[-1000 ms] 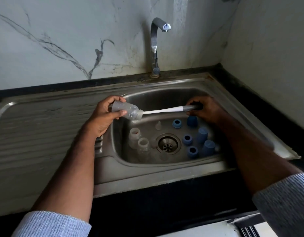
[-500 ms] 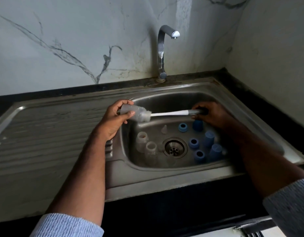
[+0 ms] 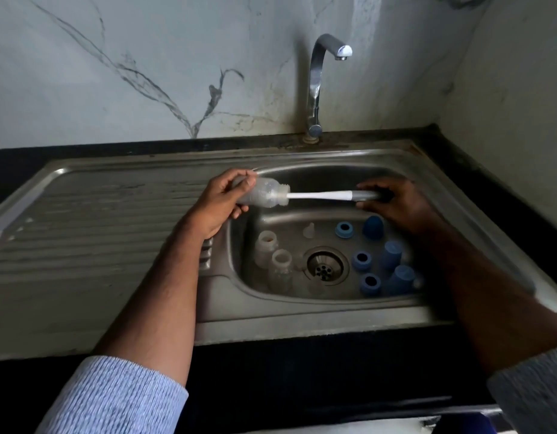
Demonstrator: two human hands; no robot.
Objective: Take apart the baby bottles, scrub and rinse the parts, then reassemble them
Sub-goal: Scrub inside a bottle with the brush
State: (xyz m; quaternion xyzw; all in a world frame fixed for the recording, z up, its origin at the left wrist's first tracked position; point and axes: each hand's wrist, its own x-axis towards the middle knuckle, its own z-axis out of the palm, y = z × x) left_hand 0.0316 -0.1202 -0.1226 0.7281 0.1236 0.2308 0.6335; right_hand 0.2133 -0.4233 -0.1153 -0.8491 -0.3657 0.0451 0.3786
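My left hand [image 3: 222, 202] grips a clear baby bottle [image 3: 264, 195], held on its side over the left rim of the sink basin [image 3: 302, 303]. My right hand [image 3: 396, 203] grips the grey handle of a white bottle brush [image 3: 321, 195], whose head is inside the bottle's mouth. On the basin floor stand two more clear bottles [image 3: 272, 258], a clear teat [image 3: 309, 230], three blue collar rings [image 3: 361, 261] and three blue caps [image 3: 391, 255] around the drain [image 3: 325, 266].
A chrome tap [image 3: 316, 89] rises behind the basin, with no water running. A ribbed steel drainboard [image 3: 98, 230] spreads to the left. Marble walls close the back and right. A black counter edge [image 3: 302, 371] runs along the front.
The brush head has slid further into the bottle since half a second ago. Both hands keep their holds. The camera has tilted, so the sink sits lower in view.
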